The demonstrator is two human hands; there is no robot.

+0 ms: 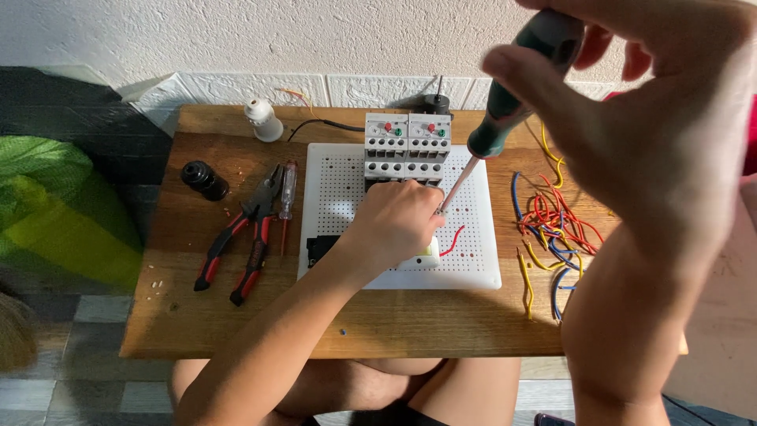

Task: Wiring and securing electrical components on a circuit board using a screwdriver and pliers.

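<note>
The screwdriver (505, 110) has a matt green grip, probably rubbery, and a bright metal shaft. The perforated board (473, 237) is smooth white plastic; the table (394, 323) is grained wood, lightly scuffed.

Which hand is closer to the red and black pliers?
The left hand. It rests on the white board, just right of the pliers. The right hand is up high and far to the right, holding the screwdriver.
</note>
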